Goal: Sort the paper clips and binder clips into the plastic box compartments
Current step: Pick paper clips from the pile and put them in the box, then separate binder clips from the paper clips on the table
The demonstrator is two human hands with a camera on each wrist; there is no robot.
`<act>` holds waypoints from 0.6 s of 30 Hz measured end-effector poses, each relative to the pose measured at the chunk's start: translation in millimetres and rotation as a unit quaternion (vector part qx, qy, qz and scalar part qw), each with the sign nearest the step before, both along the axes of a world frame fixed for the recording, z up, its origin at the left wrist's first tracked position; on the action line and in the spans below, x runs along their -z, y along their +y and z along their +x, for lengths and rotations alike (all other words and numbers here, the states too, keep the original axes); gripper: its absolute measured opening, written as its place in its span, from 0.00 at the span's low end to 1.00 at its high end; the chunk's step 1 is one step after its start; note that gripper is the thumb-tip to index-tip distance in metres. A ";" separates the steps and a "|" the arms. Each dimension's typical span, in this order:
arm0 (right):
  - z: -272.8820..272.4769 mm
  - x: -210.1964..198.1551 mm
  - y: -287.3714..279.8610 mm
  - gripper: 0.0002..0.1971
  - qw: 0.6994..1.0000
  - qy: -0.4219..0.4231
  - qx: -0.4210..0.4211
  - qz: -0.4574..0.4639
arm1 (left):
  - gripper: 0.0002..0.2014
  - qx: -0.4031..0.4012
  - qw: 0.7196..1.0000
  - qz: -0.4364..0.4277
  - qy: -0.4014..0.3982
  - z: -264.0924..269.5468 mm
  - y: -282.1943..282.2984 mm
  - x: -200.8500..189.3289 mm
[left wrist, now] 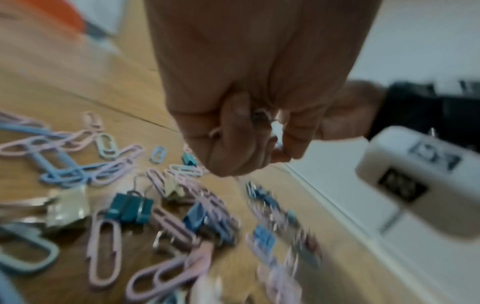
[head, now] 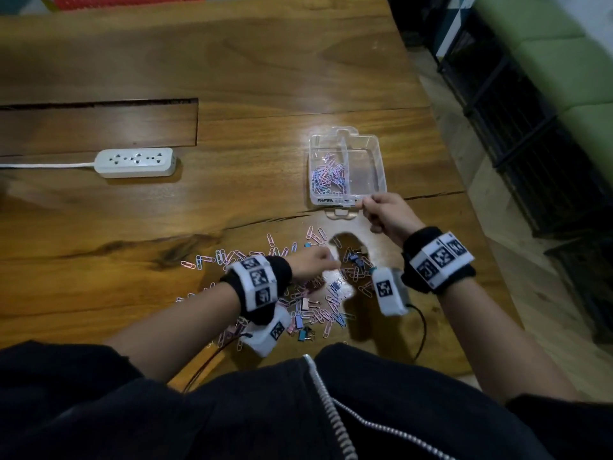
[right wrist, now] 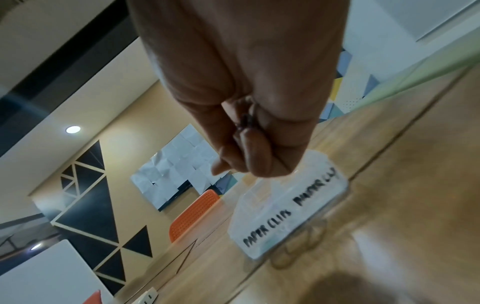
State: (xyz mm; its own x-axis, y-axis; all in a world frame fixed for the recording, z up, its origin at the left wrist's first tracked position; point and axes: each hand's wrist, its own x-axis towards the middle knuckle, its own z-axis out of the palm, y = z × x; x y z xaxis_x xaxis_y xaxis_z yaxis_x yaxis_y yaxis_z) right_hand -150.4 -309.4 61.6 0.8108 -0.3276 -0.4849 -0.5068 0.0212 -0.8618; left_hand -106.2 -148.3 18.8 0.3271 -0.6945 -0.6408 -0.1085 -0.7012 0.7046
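Right hand [head: 388,214] was the nearer one to the box [head: 378,151]: it sat at the box's near rim, fingers curled tight round something small and dark, likely a binder clip, though the right wrist view was too blurred to confirm. The empty right compartment [head: 365,171] lay just ahead of that grip, away from the person; the left compartment [head: 326,175], ahead and to its left, already held paper clips. Box long axis ran away from the hand. Left hand [head: 313,262] was lower down over the pile [head: 318,293], well short of the box, fingers bunched on pink paper clips [left wrist: 262,115]. Judgement: a short forward reach for the right hand, then drop.
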 end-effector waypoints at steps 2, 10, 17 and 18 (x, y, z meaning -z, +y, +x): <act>27.9 -3.0 2.2 0.14 1.000 -0.013 0.002 -0.020 | 0.13 -0.167 0.977 -0.022 0.134 21.1 3.2 -9.4; 102.2 7.6 10.6 0.16 0.993 0.014 0.002 -0.119 | 0.10 -0.465 0.791 -0.126 0.377 80.1 -13.3 -40.9; 70.8 12.1 -8.7 0.12 0.991 -0.047 0.099 -0.081 | 0.24 -0.453 0.788 -0.158 0.386 103.0 -47.2 -48.5; 59.2 10.1 -10.6 0.12 0.989 -0.059 0.116 -0.067 | 0.29 -0.448 0.793 -0.166 0.377 106.4 -51.9 -48.0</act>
